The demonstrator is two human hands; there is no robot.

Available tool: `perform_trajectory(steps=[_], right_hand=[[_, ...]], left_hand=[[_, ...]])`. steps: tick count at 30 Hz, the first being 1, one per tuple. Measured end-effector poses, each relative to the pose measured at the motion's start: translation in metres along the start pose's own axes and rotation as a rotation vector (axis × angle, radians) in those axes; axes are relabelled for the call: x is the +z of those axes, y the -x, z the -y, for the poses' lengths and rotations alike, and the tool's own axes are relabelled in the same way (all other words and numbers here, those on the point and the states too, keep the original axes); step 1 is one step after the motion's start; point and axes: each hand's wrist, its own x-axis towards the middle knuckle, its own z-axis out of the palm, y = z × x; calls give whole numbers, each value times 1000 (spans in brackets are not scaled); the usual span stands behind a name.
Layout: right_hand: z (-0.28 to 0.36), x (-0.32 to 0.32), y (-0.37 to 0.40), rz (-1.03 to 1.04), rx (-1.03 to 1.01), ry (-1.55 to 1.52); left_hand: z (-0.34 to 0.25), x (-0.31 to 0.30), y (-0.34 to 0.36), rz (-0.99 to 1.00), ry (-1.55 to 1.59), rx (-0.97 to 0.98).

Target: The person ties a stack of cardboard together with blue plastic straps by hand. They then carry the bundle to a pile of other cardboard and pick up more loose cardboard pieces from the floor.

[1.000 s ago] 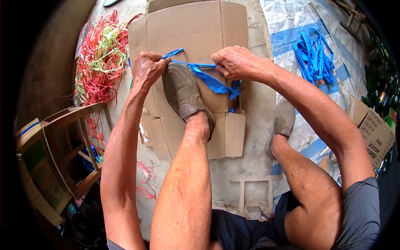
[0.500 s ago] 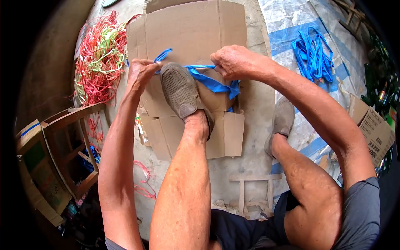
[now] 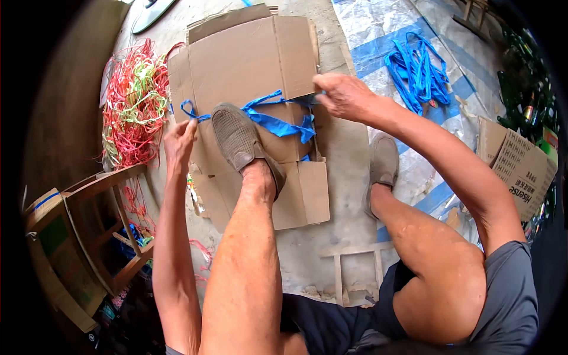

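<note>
Stacked flattened cardboard (image 3: 236, 53) lies on the floor, with my shoe (image 3: 236, 133) pressing on its middle. A blue strip (image 3: 278, 125) crosses the cardboard on both sides of the shoe, its left end curled in a small loop. My left hand (image 3: 180, 144) is closed at the cardboard's left side, its fingertips at that looped end. At the right edge, by the flap's corner, my right hand (image 3: 346, 96) is closed; what its fingertips pinch is hidden. The blue strip's folded right part lies slack on the cardboard.
A heap of red and green plastic strands (image 3: 136, 106) lies at the left. Below it stands a wooden frame (image 3: 109, 195). More blue strips (image 3: 420, 74) are bundled on a striped tarp (image 3: 361, 35). A printed carton (image 3: 520, 171) and bottles (image 3: 526, 89) are at the right.
My left hand has moved down and left from beside the shoe. My right hand has come off the blue strip to the cardboard's right edge. The strip now lies slacker; the whole view has shifted.
</note>
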Motion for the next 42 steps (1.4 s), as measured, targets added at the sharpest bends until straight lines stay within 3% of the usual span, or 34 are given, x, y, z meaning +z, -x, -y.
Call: perform_trajectory(steps=[3, 5, 8, 14, 17, 19, 21, 22, 26, 28, 31, 36, 39, 42], right_hand=[[-39, -19, 74, 35, 142, -30], [-48, -32, 134, 28, 255, -84], [-58, -22, 237, -65, 388, -154], [-27, -20, 412, 102, 890, -356], [0, -19, 473, 104, 856, -354], [-20, 31, 528, 261, 858, -254], [4, 26, 538, 218, 886, -369], [19, 12, 537, 208, 739, -439], [97, -67, 531, 59, 788, -511], [90, -54, 546, 85, 768, -443], [30, 32, 602, 61, 701, -457], [8, 53, 645, 266, 654, -280], [3, 75, 677, 104, 616, -321], [15, 73, 700, 102, 655, -328]], left_hand=[[62, 3, 35, -52, -45, 164], [66, 14, 85, -53, -124, 147], [92, 34, 164, -57, -85, 55], [158, 26, 337, 168, -118, -254], [175, 1, 410, 276, -156, -388], [181, -19, 450, 323, -178, -469], [185, -40, 484, 352, -194, -540], [185, -49, 498, 359, -199, -566], [180, -79, 541, 369, -205, -639], [176, -85, 553, 366, -200, -647], [164, -90, 564, 361, -191, -630], [139, -79, 560, 376, -173, -565], [125, -65, 559, 412, -167, -523], [112, -45, 555, 461, -145, -489]])
